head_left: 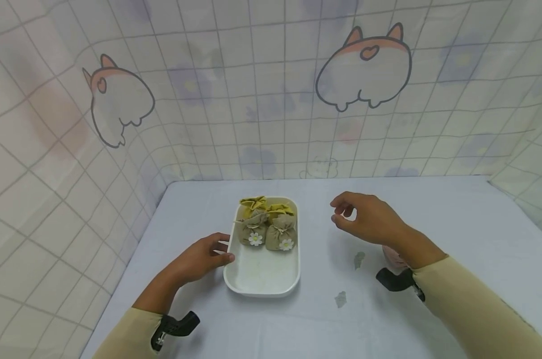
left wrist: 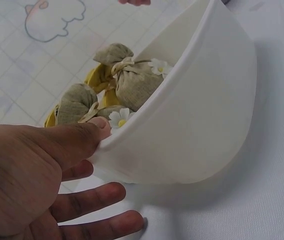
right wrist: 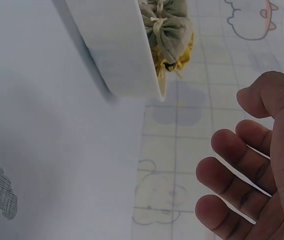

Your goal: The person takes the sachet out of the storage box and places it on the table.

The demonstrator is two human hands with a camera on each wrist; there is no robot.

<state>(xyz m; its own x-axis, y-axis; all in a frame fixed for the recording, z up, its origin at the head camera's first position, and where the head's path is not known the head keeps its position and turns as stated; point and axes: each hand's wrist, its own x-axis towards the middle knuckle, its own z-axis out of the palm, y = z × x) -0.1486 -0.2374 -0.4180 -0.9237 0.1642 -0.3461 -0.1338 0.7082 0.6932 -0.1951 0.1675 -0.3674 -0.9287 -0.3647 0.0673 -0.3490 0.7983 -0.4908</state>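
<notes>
The head view, unlike the right wrist's, shows flowers (head_left: 255, 239) on the pouches (head_left: 281, 230); their white tray (head_left: 262, 274) stretches front-to-back on the surface (head_left: 316, 329). The left hand (head_left: 199, 258) pinches its rim; the right hand (head_left: 371, 217) hovers loosely curled.

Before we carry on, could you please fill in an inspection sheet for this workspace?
Surface: white cloth with two leaf-shaped patches.
Job's things: tray holding two beige pouches with white flowers, yellow ones behind.
Clutter: pink thing, mostly hidden.
Grippers: left hand touching the tray's rim; right hand raised, holding nothing.
Cables: nothing seen.
Surroundings: patterned curtain behind.
</notes>
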